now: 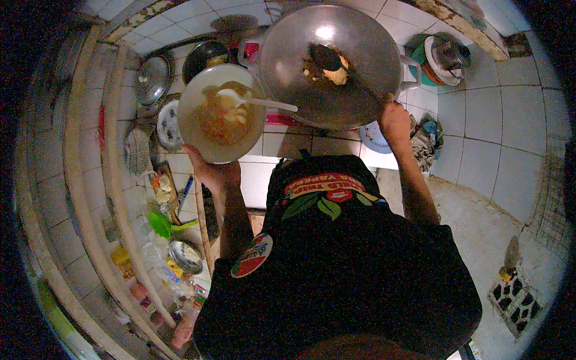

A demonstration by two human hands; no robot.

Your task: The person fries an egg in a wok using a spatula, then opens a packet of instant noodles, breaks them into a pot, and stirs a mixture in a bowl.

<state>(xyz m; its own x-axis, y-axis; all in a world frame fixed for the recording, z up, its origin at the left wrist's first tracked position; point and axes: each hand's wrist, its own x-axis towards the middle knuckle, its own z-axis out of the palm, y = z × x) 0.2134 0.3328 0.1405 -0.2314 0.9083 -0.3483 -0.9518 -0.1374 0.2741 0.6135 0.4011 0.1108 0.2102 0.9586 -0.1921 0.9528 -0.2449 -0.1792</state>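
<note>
A pale bowl rests on my left hand, which grips its near rim from below. Brownish food with broth lies in it, and a white plastic spoon leans across its right rim. To the right is a large metal wok with a dark ladle and some yellowish food at its bottom. My right hand is closed at the wok's right near edge, below the loop handle, holding something thin, perhaps a utensil's handle; what exactly is too dark to tell.
Behind the bowl sits a black pan, with a glass lid farther left. A patterned plate is beside the bowl. Another plate and crumpled cloths lie near my right forearm. Stacked pots stand at the right back. A knife lies at left.
</note>
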